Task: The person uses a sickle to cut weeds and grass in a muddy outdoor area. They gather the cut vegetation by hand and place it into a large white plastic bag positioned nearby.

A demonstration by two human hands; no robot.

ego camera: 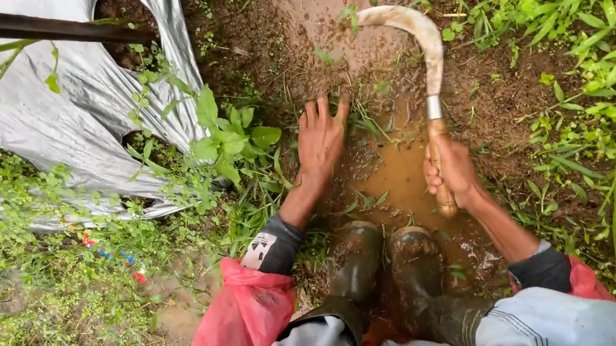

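Note:
My right hand (452, 170) grips the wooden handle of a sickle (427, 61). Its curved, mud-coated blade arcs up and to the left over wet brown soil. My left hand (319, 139) reaches forward with fingers spread, pressing down on grass and weeds at the edge of the mud, just left of the blade's tip. Both arms wear dark sleeves under a red plastic cover. My two muddy rubber boots (391, 267) stand in a small brown puddle (401, 178) below the hands.
A silver plastic mulch sheet (48, 116) with holes covers a raised bed at upper left, crossed by a dark stick (8, 27). Leafy weeds (607, 64) fill the right side, low green growth the lower left. A bare muddy strip runs up the middle.

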